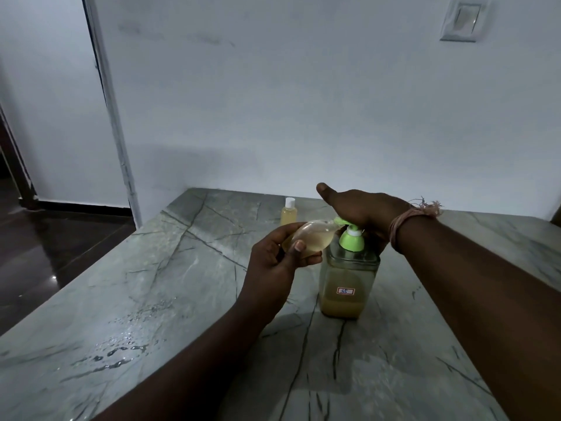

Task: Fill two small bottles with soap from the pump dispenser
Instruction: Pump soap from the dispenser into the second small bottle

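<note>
The left hand (280,253) is gripping a small clear bottle (309,237), fingers curled under it and the thumb lying across its side. The bottle is tilted nearly flat, its mouth pointing right and meeting the green spout (340,221) of the pump dispenser (347,278). Pale yellowish soap is showing inside the bottle, though how full it is cannot be told in this dim light.

The right hand (361,209) is lying palm-down over the pump head, fingers held straight and close together, the thumb sticking out toward the far wall. It seems to be pressing the pump, but the palm is hiding the contact. A pink thread band (409,218) is wrapped around that wrist, its frayed end standing up.

The dispenser is standing upright on the marble table (182,299), about midway between the left and right edges and nearer the far edge than the near one. Its clear square body is holding amber soap in the lower part, with a small white label (346,291) on the front and a green collar (351,240) on top.

A second small bottle (289,212), white-capped and holding yellow liquid, is standing upright by the far edge of the table, behind the left hand and well apart from the dispenser.

Water drops (121,354) are glistening on the table toward its near-left corner. A light switch (463,22) is sitting on the wall at the upper right.
</note>
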### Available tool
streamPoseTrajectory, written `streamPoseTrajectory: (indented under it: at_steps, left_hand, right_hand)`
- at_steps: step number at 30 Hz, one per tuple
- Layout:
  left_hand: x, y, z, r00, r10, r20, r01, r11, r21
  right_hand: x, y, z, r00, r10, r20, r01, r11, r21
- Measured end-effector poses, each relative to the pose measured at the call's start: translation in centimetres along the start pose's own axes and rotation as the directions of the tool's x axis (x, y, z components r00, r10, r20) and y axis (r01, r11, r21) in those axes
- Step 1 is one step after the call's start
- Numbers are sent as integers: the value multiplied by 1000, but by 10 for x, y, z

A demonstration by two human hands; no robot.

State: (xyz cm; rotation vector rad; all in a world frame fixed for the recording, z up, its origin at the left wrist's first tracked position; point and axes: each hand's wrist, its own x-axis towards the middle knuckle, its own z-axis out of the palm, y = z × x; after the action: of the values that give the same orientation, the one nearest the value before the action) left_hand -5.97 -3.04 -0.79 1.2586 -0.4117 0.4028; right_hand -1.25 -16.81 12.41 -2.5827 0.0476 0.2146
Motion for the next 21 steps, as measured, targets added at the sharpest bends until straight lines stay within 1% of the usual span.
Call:
streamPoseTrajectory:
  at_steps: [1,3,7,8,10,13,15,18,21]
  left_hand:
    - [0,0,0,1000,-1,0,1,1000,2]
    - [1,0,0,1000,1,2,-1,1000,6]
    - [0,2,2,1000,-4,2,4,1000,21]
    - [0,2,2,1000,-5,0,5,1000,27]
    - [0,1,1,1000,-4,2,4,999,33]
    - [0,0,1,1000,-9,1,9,1000,26]
    - [0,1,1,1000,-10,0,10,1000,20]
    - [0,3,1,1000,-9,2,9,1000,16]
    - [-1,5,2,1000,-22,4,22,1000,11]
  right_hand:
    - [0,0,0,1000,-3,-8,3,1000,-9]
    - [1,2,-1,1000,-1,4,1,1000,28]
    - [-2,3,-9,991,21,131,-41,987,153]
    - [-3,3,-10,990,11,138,-35,985,168]
    - [-1,2,-9,995,-12,99,-5,986,169]
    - [1,3,-3,1000,-29,9,28,997,75]
    - [0,3,-2,1000,-15,-6,15,999,45]
    - [-1,3,-3,1000,4,13,-5,998,69]
    - [-2,3,-6,994,42,98,-57,986,157]
